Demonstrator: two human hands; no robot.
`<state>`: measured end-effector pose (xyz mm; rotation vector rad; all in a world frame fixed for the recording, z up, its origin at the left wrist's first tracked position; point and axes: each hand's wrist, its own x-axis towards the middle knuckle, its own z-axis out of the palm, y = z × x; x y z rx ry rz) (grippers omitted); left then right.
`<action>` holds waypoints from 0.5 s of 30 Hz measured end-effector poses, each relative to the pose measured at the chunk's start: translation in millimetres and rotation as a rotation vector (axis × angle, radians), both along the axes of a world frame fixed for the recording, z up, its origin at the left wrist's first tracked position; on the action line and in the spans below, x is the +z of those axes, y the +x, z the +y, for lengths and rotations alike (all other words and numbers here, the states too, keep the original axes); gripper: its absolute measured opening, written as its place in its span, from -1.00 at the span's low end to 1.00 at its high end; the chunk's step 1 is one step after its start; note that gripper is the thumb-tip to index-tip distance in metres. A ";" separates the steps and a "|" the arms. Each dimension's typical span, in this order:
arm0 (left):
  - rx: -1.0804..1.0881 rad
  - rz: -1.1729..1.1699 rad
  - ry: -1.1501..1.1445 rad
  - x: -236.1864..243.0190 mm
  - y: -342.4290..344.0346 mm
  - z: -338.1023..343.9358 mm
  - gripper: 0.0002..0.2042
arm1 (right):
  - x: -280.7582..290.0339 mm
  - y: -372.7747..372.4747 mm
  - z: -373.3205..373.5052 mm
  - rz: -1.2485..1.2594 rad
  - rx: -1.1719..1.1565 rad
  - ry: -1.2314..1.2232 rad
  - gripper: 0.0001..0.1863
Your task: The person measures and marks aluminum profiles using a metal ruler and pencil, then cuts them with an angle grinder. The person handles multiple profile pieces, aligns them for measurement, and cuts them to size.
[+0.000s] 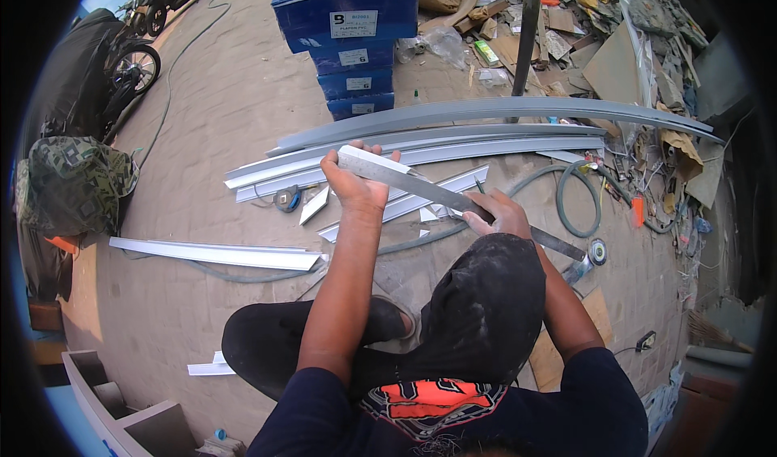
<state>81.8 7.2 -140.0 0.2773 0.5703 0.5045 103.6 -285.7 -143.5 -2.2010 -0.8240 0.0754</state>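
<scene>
My left hand [354, 183] is closed around the left end of a short white trim piece [368, 164], held up in front of my knees. Along its near side runs a long flat grey strip [437, 192], like a metal straightedge, slanting down to the right. My right hand [500, 216] grips this strip just above my bent knee. A thin dark pointed thing [480, 187] sticks up by its fingers; its kind is unclear. White offcuts [429, 214] lie on the floor behind. A tape measure [287, 199] rests beyond my left hand.
Long white and grey trim lengths [486, 113] lie across the floor ahead, another length [214, 252] at left. A hose [558, 202] coils at right near a disc tool [597, 252]. Blue boxes [348, 20] are stacked ahead. Rubble [583, 44] fills the far right; a motorbike [133, 68] stands far left.
</scene>
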 end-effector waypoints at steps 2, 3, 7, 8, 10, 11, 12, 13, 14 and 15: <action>0.005 0.027 -0.006 -3.2 -0.3 0.5 -0.46 | 0.4 -0.6 0.1 0.010 0.007 -0.010 -0.54; 0.007 0.040 -0.010 -4.3 0.0 0.6 -0.46 | 1.1 -0.8 0.7 0.018 0.004 -0.019 -0.54; 0.028 0.109 -0.042 -7.7 2.3 -0.9 -0.42 | 3.2 -0.3 2.8 0.046 0.005 -0.017 -0.53; 0.046 0.111 -0.010 -8.8 2.3 -1.1 -0.41 | 2.2 -0.5 2.5 0.064 0.034 -0.023 -0.53; 0.030 0.109 0.029 -13.3 1.8 0.6 -0.38 | -3.2 0.3 -0.4 0.068 0.064 0.001 -0.53; 0.032 0.188 0.078 -17.5 1.7 3.9 -0.31 | -8.8 -1.1 -2.6 0.103 0.036 -0.021 -0.53; 0.023 0.267 0.131 -23.1 0.1 9.9 -0.22 | -16.9 -4.3 -3.8 0.093 0.021 0.025 -0.53; 0.069 0.306 0.304 -30.6 -0.7 15.9 -0.17 | -25.8 -7.2 -6.1 0.140 0.010 0.037 -0.54; 0.070 0.335 0.389 -39.6 -5.9 24.1 -0.15 | -35.5 -11.4 -9.3 0.159 0.026 0.039 -0.52; 0.120 0.377 0.392 -48.8 -10.1 36.9 -0.14 | -47.2 -14.8 -8.4 0.229 -0.017 -0.085 -0.47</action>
